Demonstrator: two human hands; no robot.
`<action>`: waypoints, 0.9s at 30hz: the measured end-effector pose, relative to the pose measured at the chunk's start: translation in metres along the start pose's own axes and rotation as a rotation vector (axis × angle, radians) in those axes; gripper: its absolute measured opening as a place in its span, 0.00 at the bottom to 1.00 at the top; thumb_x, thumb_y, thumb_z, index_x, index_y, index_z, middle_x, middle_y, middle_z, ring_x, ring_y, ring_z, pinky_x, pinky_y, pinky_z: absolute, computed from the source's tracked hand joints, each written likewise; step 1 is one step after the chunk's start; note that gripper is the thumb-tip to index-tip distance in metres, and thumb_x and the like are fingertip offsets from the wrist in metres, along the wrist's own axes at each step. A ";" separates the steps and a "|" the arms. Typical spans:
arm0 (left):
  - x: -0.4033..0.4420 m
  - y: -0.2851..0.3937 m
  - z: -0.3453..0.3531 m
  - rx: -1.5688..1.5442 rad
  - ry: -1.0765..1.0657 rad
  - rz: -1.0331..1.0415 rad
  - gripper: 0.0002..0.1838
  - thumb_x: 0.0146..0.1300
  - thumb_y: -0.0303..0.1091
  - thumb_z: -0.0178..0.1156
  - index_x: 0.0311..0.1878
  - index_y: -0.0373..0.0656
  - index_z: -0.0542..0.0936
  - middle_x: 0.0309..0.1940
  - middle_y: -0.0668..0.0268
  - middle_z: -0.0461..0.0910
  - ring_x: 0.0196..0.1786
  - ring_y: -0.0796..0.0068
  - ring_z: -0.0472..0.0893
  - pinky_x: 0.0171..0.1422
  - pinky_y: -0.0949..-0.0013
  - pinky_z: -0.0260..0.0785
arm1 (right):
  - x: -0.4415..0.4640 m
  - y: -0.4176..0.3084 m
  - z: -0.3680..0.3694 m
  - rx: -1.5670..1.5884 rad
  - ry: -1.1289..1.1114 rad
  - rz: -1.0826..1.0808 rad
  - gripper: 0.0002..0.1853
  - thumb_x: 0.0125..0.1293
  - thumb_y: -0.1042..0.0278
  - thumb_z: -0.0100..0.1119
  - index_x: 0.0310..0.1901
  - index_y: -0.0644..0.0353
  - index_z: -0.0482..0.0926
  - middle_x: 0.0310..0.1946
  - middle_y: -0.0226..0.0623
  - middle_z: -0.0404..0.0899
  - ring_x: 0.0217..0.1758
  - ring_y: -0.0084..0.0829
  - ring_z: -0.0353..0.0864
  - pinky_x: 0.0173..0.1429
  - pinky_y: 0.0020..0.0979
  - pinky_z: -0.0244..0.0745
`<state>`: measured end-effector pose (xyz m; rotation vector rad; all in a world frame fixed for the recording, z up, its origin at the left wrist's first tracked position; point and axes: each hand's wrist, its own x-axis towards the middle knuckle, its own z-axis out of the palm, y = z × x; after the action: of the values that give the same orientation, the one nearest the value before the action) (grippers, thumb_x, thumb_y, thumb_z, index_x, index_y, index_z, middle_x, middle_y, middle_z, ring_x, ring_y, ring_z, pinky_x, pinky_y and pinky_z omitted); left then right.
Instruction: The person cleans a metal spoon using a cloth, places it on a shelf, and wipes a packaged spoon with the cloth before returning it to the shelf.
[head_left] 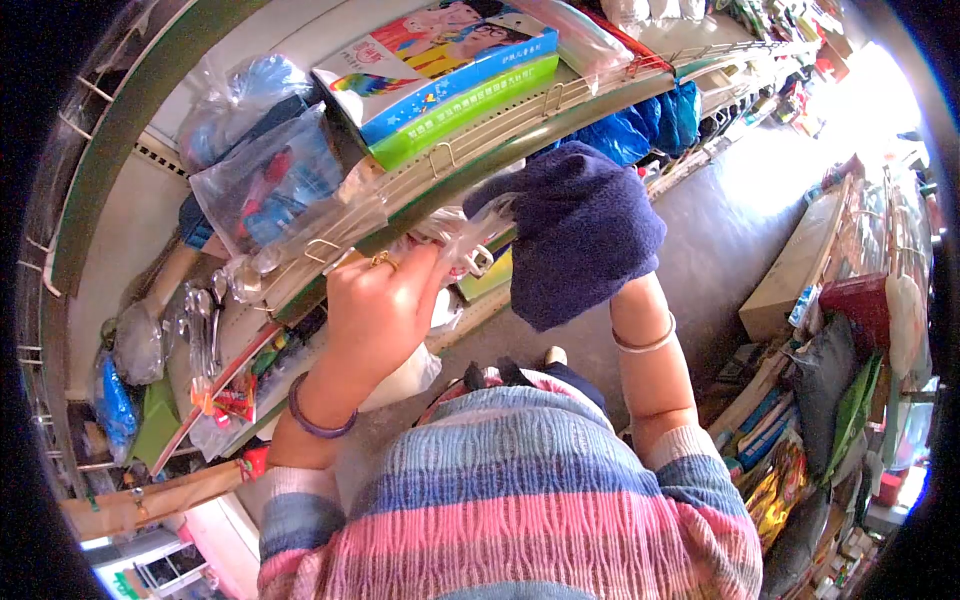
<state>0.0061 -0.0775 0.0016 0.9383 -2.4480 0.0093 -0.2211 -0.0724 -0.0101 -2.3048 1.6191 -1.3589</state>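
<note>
My left hand [378,308] is at the front edge of the shelf, its fingers closed on a clear plastic wrapper [462,240]. A white plastic piece shows just beyond those fingers, and I cannot make out what it belongs to. A dark navy cloth [585,235], towel-like in texture, covers my right hand [635,283] and bunches over it. Only the wrist and the heel of that hand show; its fingers are hidden beneath the fabric. The cloth touches the clear plastic on its left side.
Boxed sets [450,80] with blue and green spines lie on the shelf [500,125] beside bagged goods [270,185]. Metal spoon-like items [205,320] hang lower left. A grey floor aisle [725,220] runs up right, with stacked goods and a dark red box [857,310] along it.
</note>
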 end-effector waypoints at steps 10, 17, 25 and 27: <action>0.002 0.001 -0.009 -0.510 -0.178 -0.267 0.10 0.61 0.35 0.56 0.30 0.38 0.76 0.15 0.52 0.70 0.19 0.55 0.74 0.23 0.62 0.61 | -0.009 0.003 -0.005 0.014 -0.095 -0.132 0.13 0.51 0.68 0.61 0.40 0.58 0.79 0.41 0.38 0.78 0.47 0.36 0.74 0.56 0.35 0.66; 0.002 0.002 -0.005 -0.596 -0.167 -0.318 0.13 0.64 0.36 0.53 0.29 0.36 0.76 0.12 0.58 0.71 0.16 0.69 0.74 0.21 0.67 0.61 | -0.017 0.011 0.016 0.159 0.112 0.030 0.20 0.40 0.57 0.67 0.37 0.53 0.80 0.39 0.39 0.78 0.44 0.42 0.74 0.52 0.36 0.67; -0.004 -0.019 0.003 -1.039 -0.170 -0.631 0.15 0.67 0.38 0.50 0.31 0.37 0.76 0.14 0.70 0.72 0.15 0.86 0.66 0.19 0.79 0.54 | -0.019 0.033 0.015 -0.139 0.069 0.072 0.17 0.46 0.65 0.63 0.41 0.54 0.77 0.35 0.39 0.77 0.39 0.43 0.75 0.46 0.40 0.69; -0.004 -0.014 0.010 -1.094 -0.097 -0.594 0.14 0.67 0.38 0.49 0.35 0.36 0.77 0.14 0.71 0.71 0.15 0.87 0.65 0.18 0.81 0.51 | -0.016 0.022 0.019 -0.143 0.172 -0.055 0.18 0.47 0.71 0.59 0.43 0.55 0.76 0.35 0.41 0.77 0.36 0.45 0.77 0.41 0.40 0.73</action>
<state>0.0131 -0.0874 -0.0110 1.0384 -1.6861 -1.4182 -0.2270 -0.0787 -0.0419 -2.3864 1.7683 -1.5410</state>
